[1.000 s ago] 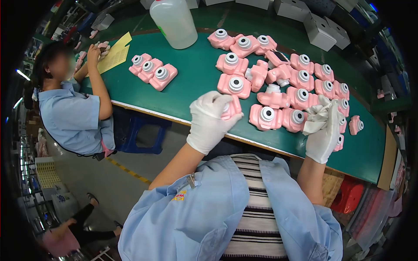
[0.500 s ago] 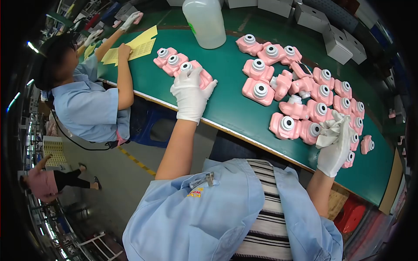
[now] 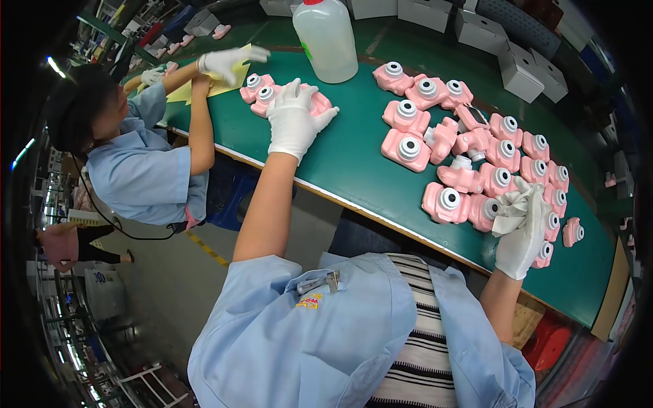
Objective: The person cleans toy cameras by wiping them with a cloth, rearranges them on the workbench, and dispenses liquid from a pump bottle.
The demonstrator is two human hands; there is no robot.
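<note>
My left hand (image 3: 292, 126), in a white glove, lies over a pink toy camera (image 3: 320, 103), its fingers and thumb spanning the body and hiding the lens. Two more pink toy cameras, one of them the near camera (image 3: 265, 94), sit in a row just left of it. On the right, my right hand (image 3: 522, 245), also gloved, is closed around a crumpled white cloth (image 3: 517, 207). That hand is beside a large group of pink toy cameras (image 3: 409, 147) with white lens rings, some lying turned or on their sides.
A translucent bottle (image 3: 325, 41) with a red cap stands at the table's far edge. At left, a co-worker's gloved hand (image 3: 224, 64) reaches over yellow sheets (image 3: 180, 94). White boxes (image 3: 520, 71) lie beyond the green table (image 3: 354, 146).
My left hand has shifted a little up and left, against the row of cameras. The co-worker's gloved hand has come closer to that row. My right hand stays nearly still with the cloth.
</note>
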